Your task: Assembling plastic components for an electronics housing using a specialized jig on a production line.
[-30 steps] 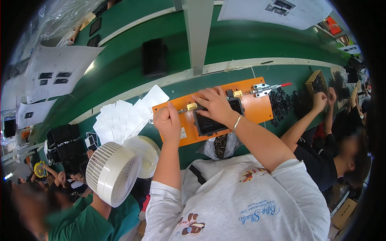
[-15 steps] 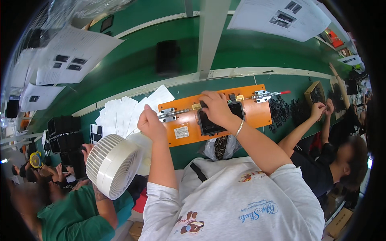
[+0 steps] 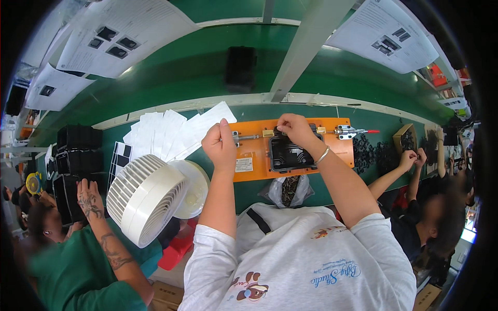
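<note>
An orange fixture board (image 3: 340,150) lies across the bench with a black plastic case (image 3: 290,155) set in its middle, its ribbed inside facing up. My left hand (image 3: 220,144) is closed at the outer end of the left toggle clamp (image 3: 244,138), wrapped round its handle, which the fingers hide. My right hand (image 3: 298,130) bends over the far edge of the case, beside the left clamp's brass block (image 3: 267,133). Its fingers are pinched together there; what they hold is hidden. On the right, another toggle clamp (image 3: 346,131) with a red handle tip points at the case.
A white fan (image 3: 148,199) stands left of my forearm, near fanned white sheets (image 3: 161,135). A bag of screws (image 3: 288,192) lies before the board. Black parts (image 3: 365,155) are heaped at right. Co-workers sit on both sides; stacked black cases (image 3: 78,150) stand left.
My right hand has drawn back from over the case to its far edge, uncovering more of the inside. The left hand stays closed by the clamp. The whole view has shifted.
</note>
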A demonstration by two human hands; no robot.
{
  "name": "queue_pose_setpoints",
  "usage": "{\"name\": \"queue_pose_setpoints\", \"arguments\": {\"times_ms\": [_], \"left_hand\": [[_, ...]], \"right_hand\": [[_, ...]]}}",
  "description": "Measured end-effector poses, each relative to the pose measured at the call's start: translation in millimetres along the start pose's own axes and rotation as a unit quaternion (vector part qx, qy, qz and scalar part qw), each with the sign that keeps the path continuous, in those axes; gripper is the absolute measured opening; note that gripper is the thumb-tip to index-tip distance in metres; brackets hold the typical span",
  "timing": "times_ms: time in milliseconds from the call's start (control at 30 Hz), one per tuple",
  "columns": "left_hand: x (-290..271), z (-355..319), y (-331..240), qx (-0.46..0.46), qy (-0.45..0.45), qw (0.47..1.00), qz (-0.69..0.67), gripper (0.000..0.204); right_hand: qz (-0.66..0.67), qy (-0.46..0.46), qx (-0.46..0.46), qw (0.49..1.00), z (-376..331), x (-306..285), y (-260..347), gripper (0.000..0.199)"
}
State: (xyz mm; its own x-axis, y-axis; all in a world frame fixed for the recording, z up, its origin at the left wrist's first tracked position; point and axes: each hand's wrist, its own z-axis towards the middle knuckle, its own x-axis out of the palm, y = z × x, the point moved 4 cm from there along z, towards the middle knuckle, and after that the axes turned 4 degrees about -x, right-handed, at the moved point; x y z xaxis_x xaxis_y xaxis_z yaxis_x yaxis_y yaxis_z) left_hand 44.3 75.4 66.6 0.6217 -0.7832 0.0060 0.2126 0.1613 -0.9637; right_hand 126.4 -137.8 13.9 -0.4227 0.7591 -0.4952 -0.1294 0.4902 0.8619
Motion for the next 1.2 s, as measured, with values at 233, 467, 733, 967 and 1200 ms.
{"name": "queue_pose_setpoints", "arguments": {"times_ms": [233,467,733,967,1200], "left_hand": [[2.3,2.2,1.3,0.015,0.008,1.000,0.004,0.039],[-42.6,14.4,5.1,-0.064,-0.250,0.965,-0.039,0.019],[-5.8,-69.0,46.3,-0.049,-0.022,0.937,0.345,0.055],[53.3,-88.2,31.0,-0.120,0.357,0.795,0.475,0.037],[75.4,-57.6,-106.8,-0.002,0.310,0.911,0.271,0.021]], "right_hand": [[0.020,0.007,0.034,0.999,0.9,-2.7,-5.5,0.009],[-0.135,-0.213,-0.092,0.963,-54.5,-44.0,6.3,0.025],[-0.154,-0.149,0.162,0.963,-127.4,-76.1,-56.5,0.041],[-0.192,-0.194,0.061,0.960,-122.3,-64.7,-36.8,0.030],[0.170,-0.159,0.072,0.970,-126.0,-108.0,-12.9,0.017]]}}
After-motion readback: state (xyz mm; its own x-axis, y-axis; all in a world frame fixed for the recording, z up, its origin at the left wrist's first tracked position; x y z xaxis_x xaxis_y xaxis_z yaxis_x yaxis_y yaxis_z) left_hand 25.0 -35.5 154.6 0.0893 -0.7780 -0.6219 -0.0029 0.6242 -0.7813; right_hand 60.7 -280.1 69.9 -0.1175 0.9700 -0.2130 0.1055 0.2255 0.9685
